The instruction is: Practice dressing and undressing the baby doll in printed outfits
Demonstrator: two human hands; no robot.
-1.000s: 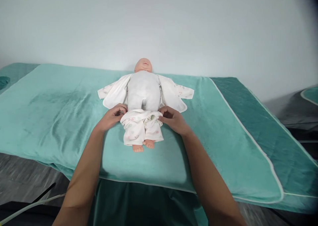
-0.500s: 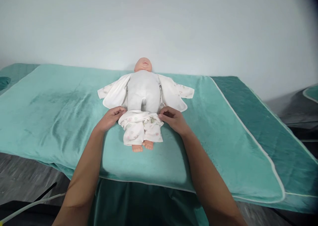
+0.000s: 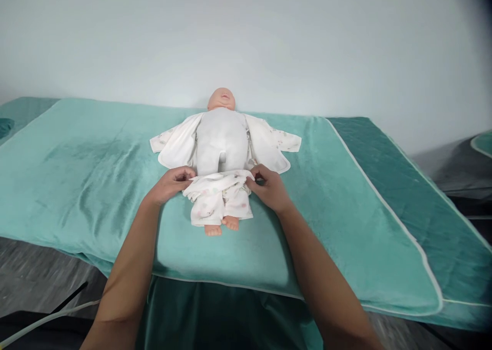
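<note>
A baby doll (image 3: 222, 135) lies on its back, head toward the wall and feet toward me. Its white printed jacket (image 3: 179, 144) is spread open, the sleeves stretched out to both sides over a pale cloth body. White printed trousers (image 3: 207, 206) cover the lower legs, with the waistband bunched around the thighs; the bare toes stick out of the cuffs. My left hand (image 3: 172, 182) pinches the waistband at its left end. At the opposite end my right hand (image 3: 270, 187) is closed on the same waistband, thumb and fingers together.
The bed (image 3: 369, 247) has a light green velvety cover with white piping over a darker green one. A pale wall (image 3: 246, 42) rises right behind the doll's head. At the lower left, a white cable (image 3: 54, 315) runs above the grey floor (image 3: 31, 268).
My right hand has drawn its end of the waistband slightly up and outward, so the band looks straighter across the thighs. My left hand has barely shifted.
</note>
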